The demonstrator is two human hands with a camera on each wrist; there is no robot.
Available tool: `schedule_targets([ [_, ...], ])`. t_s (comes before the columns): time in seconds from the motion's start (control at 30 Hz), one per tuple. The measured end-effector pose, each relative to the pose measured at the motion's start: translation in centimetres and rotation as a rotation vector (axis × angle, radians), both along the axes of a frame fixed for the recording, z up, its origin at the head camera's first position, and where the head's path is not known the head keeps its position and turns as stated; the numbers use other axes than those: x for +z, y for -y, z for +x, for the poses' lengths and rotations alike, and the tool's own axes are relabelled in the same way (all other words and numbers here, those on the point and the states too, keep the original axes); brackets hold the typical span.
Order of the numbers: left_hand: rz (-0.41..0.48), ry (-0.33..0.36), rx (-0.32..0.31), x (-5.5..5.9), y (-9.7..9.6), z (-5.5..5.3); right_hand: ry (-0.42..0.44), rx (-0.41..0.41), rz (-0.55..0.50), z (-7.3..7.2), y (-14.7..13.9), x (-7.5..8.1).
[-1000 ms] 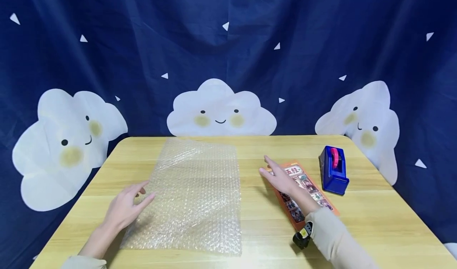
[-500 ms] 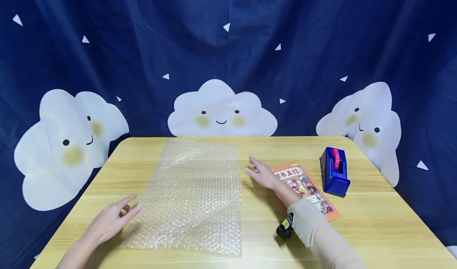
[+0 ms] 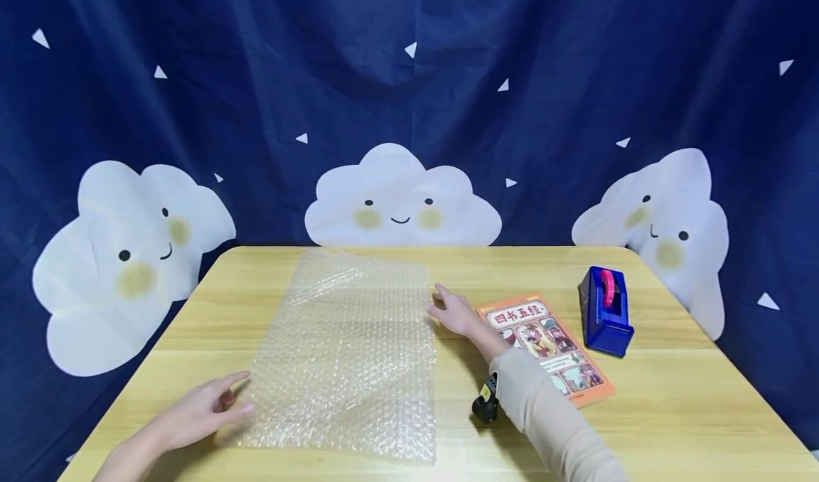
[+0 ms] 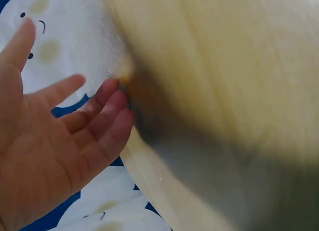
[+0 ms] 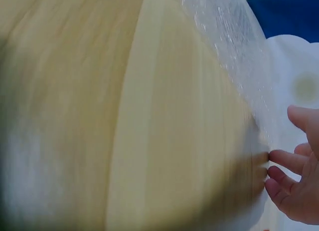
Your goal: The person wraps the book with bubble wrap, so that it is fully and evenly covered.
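Note:
A sheet of clear bubble wrap (image 3: 345, 354) lies flat on the wooden table in the head view. At its left edge, toward the front, is my left hand (image 3: 192, 414), thumb and fingers apart with nothing between them. My right hand (image 3: 457, 313) is beside the sheet's right edge, farther back, its fingers loosely bent and holding nothing. In the left wrist view the fingers (image 4: 112, 94) are close to the wrap's edge; contact cannot be made out. The right wrist view likewise has the fingertips (image 5: 274, 158) near the wrap (image 5: 229, 46).
An orange comic-style book (image 3: 544, 347) lies partly under the right forearm. Right of it stands a blue tape dispenser (image 3: 606, 318) with a pink roll core. Behind the table (image 3: 678, 404) hangs a dark blue curtain (image 3: 358, 77) with cloud faces.
My right hand has moved left from above the book to the bubble wrap's right edge. My left hand has shifted toward the front along its left edge. The wrap stays in place.

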State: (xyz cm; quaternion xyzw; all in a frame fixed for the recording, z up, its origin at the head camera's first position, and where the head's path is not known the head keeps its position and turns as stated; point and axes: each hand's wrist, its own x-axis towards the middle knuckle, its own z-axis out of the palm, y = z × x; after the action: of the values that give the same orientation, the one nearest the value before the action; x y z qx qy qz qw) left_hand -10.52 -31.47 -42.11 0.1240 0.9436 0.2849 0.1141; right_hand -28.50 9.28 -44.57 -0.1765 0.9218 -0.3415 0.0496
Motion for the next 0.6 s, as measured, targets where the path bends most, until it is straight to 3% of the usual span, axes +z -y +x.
schedule_targets([
  [0.1,0.064,0.027,-0.079,0.2,-0.2,0.2,0.005,-0.026,-0.017,0.1,0.4,0.1],
  [0.2,0.085,0.039,-0.111,0.3,-0.5,0.4,0.030,-0.042,-0.049,0.2,0.6,0.3],
  [0.37,0.130,0.052,-0.127,0.1,-0.3,0.5,0.113,-0.058,-0.179,0.3,0.8,0.3],
  [0.6,0.318,0.092,-0.113,-0.4,0.8,0.8,0.213,-0.121,-0.333,0.2,0.6,0.1],
])
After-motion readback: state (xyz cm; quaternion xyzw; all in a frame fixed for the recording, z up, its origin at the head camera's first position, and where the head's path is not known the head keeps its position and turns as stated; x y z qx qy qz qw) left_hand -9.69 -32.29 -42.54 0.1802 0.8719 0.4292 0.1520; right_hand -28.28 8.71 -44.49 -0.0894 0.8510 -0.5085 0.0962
